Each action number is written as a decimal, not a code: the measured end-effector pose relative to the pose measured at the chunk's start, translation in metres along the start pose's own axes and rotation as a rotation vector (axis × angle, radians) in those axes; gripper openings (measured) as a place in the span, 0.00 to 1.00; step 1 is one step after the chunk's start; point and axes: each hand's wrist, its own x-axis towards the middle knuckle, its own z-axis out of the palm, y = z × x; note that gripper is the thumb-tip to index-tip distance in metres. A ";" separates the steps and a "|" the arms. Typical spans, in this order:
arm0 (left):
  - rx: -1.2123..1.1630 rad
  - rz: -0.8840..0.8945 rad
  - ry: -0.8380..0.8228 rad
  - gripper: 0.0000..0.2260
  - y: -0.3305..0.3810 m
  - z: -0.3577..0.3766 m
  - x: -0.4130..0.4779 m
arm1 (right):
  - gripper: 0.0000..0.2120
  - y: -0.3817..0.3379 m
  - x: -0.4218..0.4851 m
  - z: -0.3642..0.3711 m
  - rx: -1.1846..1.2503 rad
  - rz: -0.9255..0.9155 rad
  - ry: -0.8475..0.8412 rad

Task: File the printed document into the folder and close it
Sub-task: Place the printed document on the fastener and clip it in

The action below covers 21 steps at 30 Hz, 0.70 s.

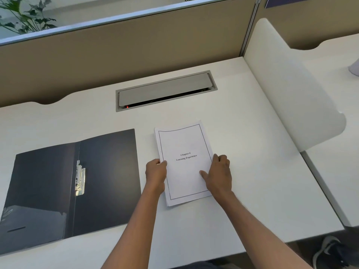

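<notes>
- Head view: a white laminate tabletop (242,171) fills the picture, bounded at its far edge by a tan partition panel (136,45) and at its right edge by a white curved divider (287,90).
- The printed document, a thin stack of white paper with a black border and the title "Chapter 6 Learning Experience" (184,162), lies flat near the middle of the tabletop, toward the near edge, its long sides running roughly away from the person.
- The left hand (156,175) is loosely curled against the stack's left long edge, thumb tip on the top sheet and the other fingers hidden, so how far under the paper they reach cannot be told.
- The right hand (219,175) is half open on the right long edge, thumb lying on the top page and fingers bent over the side. The two hands bracket the stack, likely to square the sheets and lift them as one.
- The dark grey plastic folder (104,181) lies opened flat just left of the document, apart from it, reaching toward the near left corner, ready to receive the pages.
- A shiny metal spring clip (80,178) sits along the folder's spine crease; whether it is raised cannot be told.
- A grey metal cable hatch (165,90) is set in the tabletop near the far edge, well clear of the work.
</notes>
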 end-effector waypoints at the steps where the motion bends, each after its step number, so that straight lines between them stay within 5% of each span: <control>1: -0.008 0.003 -0.010 0.07 -0.003 -0.003 0.001 | 0.26 0.001 0.000 0.000 0.009 0.000 0.002; 8: -0.165 -0.001 -0.104 0.06 -0.019 -0.021 0.010 | 0.34 0.012 0.004 0.003 0.131 -0.012 0.002; 12: -0.236 -0.013 -0.209 0.06 -0.020 -0.039 0.012 | 0.35 0.019 0.017 -0.008 0.555 0.080 0.012; 17: -0.287 0.012 -0.273 0.07 -0.017 -0.059 0.012 | 0.22 0.017 0.026 -0.026 1.098 0.106 -0.449; 21: -0.289 0.054 -0.248 0.08 -0.018 -0.074 0.009 | 0.11 0.003 0.020 -0.023 1.145 0.041 -0.527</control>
